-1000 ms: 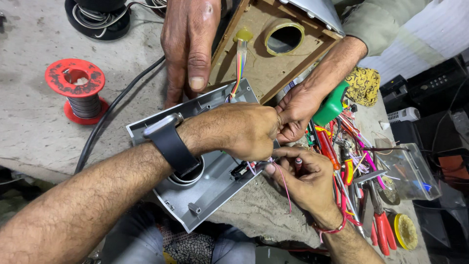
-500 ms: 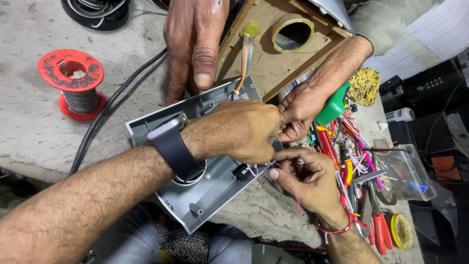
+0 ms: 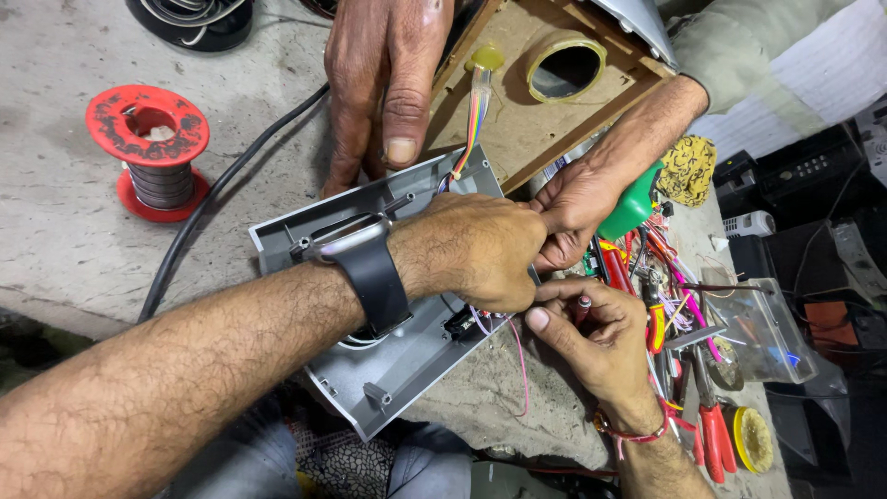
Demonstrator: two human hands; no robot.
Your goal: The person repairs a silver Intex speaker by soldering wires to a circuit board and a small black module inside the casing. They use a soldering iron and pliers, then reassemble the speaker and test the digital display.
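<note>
Leftward, red wire spool (image 3: 150,148) standing aside on tabletop (image 3: 65,231). Centrally, left hand (image 3: 480,249) curled down over open grey casing (image 3: 388,370), fingers hidden, grip impossible to tell. Rightward, right hand (image 3: 596,337) pinching thin pink wires (image 3: 517,356) beside casing edge; wiring unfinished, casing not closed.

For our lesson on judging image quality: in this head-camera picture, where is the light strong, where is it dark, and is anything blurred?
Head view: daylight falls evenly on the concrete table, with pale glare top right; the space below its edge is dark; the left hand, right hand and grey plastic panel are sharp; the near forearm looks enlarged by the wide lens.
</note>
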